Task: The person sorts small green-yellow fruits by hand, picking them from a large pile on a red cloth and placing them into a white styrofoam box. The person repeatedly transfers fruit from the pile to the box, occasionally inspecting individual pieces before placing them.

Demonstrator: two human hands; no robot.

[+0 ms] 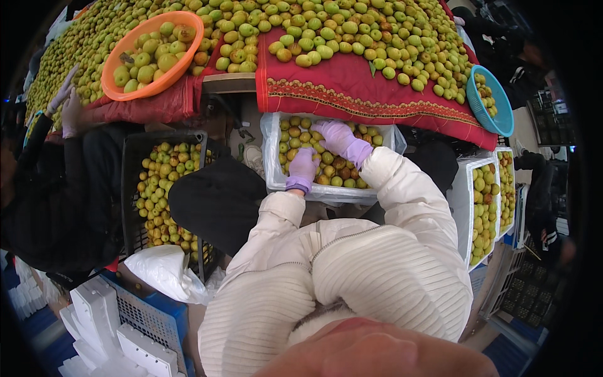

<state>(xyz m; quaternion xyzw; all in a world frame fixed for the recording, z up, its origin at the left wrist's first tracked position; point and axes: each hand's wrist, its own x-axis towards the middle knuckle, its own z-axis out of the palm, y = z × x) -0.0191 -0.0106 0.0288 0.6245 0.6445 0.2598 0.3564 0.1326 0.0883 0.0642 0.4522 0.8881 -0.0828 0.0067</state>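
Observation:
A white foam box [272, 155] with a plastic liner stands before me, filled with green and brown-speckled jujubes [337, 172]. My left hand [303, 167], in a thin purple glove, rests on the fruit near the box's near left part. Farther back, my right hand [340, 137], gloved the same way, lies over the jujubes at the far middle. Both palms face down, so whether either hand grips a fruit is hidden. Beyond the box, a red patterned cloth [348, 89] hangs over the edge of a table heaped with loose jujubes [358, 28].
An orange basin [194, 52] and a blue basket [503, 108], both with jujubes, sit at the table edge. A black crate [127, 188] of fruit stands left, foam boxes [464, 198] right. A co-worker's gloved hands [70, 110] are at far left. Foam pieces [94, 311] lie lower left.

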